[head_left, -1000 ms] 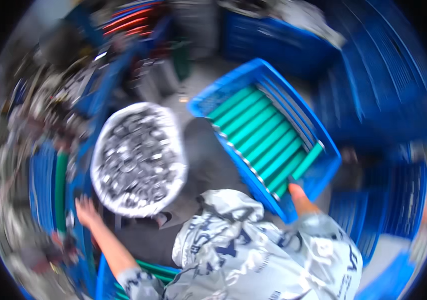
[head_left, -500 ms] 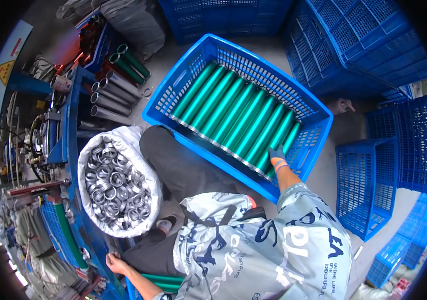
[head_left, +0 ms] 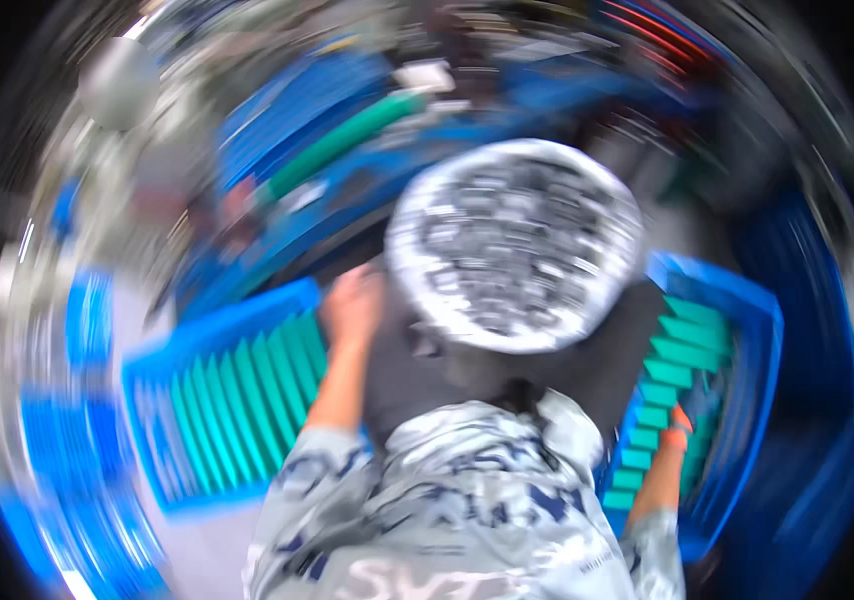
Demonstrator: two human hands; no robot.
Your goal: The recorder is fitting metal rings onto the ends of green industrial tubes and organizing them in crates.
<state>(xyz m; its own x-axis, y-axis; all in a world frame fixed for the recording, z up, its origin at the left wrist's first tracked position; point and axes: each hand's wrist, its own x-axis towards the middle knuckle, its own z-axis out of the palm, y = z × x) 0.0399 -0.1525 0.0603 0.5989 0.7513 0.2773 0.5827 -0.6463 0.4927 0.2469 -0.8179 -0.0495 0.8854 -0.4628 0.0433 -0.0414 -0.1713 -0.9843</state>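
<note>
My right hand (head_left: 685, 418), in a dark glove with an orange wrist band, reaches down onto the green tubes (head_left: 669, 375) in the right-hand blue basket (head_left: 765, 365). Whether its fingers grip a tube is lost in the blur. My bare left hand (head_left: 355, 300) hovers by the corner of a second blue basket (head_left: 217, 325), where more green tubes (head_left: 247, 405) lie side by side. Motion smears its fingers. Between my hands and farther off stands a white sack (head_left: 405, 240) full of metal rings (head_left: 512, 250).
Beyond the sack runs a blue workbench (head_left: 282, 240), with another green tube (head_left: 342, 140) lying slanted near it. Blue crates (head_left: 57, 440) are stacked at the far left. More blue crates (head_left: 797, 260) stand at the right. Most of the surroundings are streaked by motion.
My view has swung left, so the sack is now ahead and the right-hand basket has shifted to the right. The left basket has come fully into view. My right hand stays at the tubes.
</note>
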